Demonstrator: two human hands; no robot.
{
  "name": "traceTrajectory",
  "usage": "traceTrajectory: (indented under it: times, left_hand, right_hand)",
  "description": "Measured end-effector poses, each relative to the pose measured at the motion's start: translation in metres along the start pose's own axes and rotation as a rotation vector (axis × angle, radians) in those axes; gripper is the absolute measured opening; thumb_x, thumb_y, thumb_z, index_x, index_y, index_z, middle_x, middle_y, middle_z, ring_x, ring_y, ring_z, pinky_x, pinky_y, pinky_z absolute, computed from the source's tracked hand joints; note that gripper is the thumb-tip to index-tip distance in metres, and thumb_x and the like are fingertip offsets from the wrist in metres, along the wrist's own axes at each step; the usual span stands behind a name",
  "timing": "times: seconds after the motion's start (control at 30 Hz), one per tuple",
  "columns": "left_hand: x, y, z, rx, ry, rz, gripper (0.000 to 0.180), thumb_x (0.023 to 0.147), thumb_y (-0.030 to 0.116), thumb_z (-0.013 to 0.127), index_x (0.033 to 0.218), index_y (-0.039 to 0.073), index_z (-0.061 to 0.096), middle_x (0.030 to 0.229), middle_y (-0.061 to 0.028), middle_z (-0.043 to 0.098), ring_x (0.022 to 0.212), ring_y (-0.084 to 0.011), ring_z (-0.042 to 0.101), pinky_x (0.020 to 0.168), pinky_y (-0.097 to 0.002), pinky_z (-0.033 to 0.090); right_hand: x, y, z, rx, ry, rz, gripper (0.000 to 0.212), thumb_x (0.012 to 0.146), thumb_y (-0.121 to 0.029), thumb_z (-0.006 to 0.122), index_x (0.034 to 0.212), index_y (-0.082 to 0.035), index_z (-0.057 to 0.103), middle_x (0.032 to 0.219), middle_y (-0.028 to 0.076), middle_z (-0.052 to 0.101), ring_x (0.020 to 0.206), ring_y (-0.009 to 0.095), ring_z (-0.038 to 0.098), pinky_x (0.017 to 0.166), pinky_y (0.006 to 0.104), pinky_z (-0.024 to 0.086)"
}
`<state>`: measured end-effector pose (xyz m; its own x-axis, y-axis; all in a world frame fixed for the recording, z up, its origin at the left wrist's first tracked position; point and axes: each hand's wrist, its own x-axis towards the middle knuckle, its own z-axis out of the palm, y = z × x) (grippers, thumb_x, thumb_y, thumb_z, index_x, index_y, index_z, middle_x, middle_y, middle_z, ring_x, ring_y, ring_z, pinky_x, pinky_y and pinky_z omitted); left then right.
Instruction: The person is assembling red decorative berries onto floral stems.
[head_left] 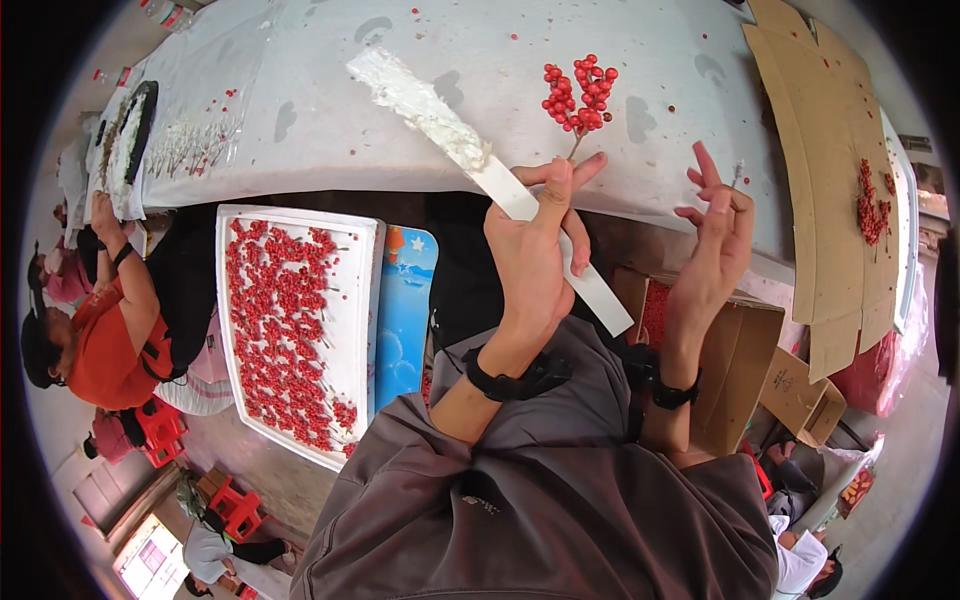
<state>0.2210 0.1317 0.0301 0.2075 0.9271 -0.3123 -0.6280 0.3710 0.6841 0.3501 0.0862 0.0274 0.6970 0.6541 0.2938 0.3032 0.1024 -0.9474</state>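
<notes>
My left hand (530, 250) is closed around a long flat white strip (603, 300), which slants across the table's near edge. Thick white paste (420, 108) coats the strip's far half. Between the fingertips of the same hand stands a sprig of red artificial berries (580, 95), its heads spread in two clusters above a thin stem. To the right, my right hand (715, 235) is raised with its fingers apart and bent, nothing visible in them. It is closest to the table edge and a cardboard sheet.
A white foam tray (358, 350) full of red berry sprigs sits on a blue board (405, 300) at left. Cardboard (815, 190) lies at right with a berry bunch (872, 205). An open carton (740, 370) stands below. A co-worker in orange (115, 340) works at far left.
</notes>
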Motion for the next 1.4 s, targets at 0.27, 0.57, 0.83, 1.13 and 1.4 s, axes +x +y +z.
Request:
traceTrajectory:
  times: [0.27,0.57,0.83,1.13,1.4]
  left_hand:
    - [-0.004,0.002,-0.013,0.009,0.043,0.026,0.026,0.093,0.022,0.062,0.094,-0.002,0.053,0.098,-0.028,0.067,0.033,-0.0088,0.039,0.034,-0.0219,0.028]
    - [-0.02,0.004,-0.034,0.187,0.045,0.069,0.019,0.093,0.014,0.062,0.091,-0.004,0.057,0.08,-0.0201,0.07,0.033,-0.0051,0.038,0.032,-0.0199,0.027]
    - [-0.047,0.014,-0.051,0.234,0.021,0.058,0.017,0.092,0.013,0.063,0.088,-0.004,0.06,0.077,-0.0171,0.07,0.033,-0.0042,0.04,0.031,-0.0185,0.027]
    - [-0.047,0.018,-0.051,0.173,-0.001,0.053,0.015,0.091,0.011,0.063,0.086,-0.003,0.06,0.077,-0.017,0.07,0.033,-0.0039,0.039,0.032,-0.0184,0.027]
    - [-0.039,0.02,-0.052,0.277,-0.001,0.09,0.016,0.092,0.012,0.062,0.086,-0.003,0.06,0.076,-0.0166,0.07,0.033,-0.0036,0.036,0.032,-0.0192,0.024]
  right_hand:
    - [-0.026,0.004,-0.016,0.321,-0.175,0.329,0.022,0.102,-0.023,0.044,0.095,-0.004,0.051,0.071,0.002,0.052,0.059,0.004,0.046,0.049,0.0187,0.033]
    - [-0.015,0.042,-0.052,0.16,-0.211,0.201,0.026,0.102,-0.026,0.044,0.091,-0.005,0.053,0.076,0.001,0.053,0.057,0.004,0.045,0.046,0.0164,0.03]
    - [-0.013,0.037,-0.054,0.025,-0.125,0.151,0.023,0.102,-0.026,0.044,0.092,-0.008,0.052,0.113,0.015,0.063,0.059,0.007,0.054,0.044,0.0143,0.034]
    - [-0.023,0.046,-0.076,0.183,0.141,0.37,0.017,0.101,-0.024,0.045,0.097,-0.009,0.053,0.114,0.015,0.065,0.047,0.005,0.044,0.041,0.0161,0.034]
    - [-0.036,0.026,-0.085,-0.439,0.251,-0.037,0.019,0.1,-0.019,0.047,0.099,-0.003,0.059,0.081,0.006,0.065,0.046,0.003,0.039,0.043,0.0182,0.031]
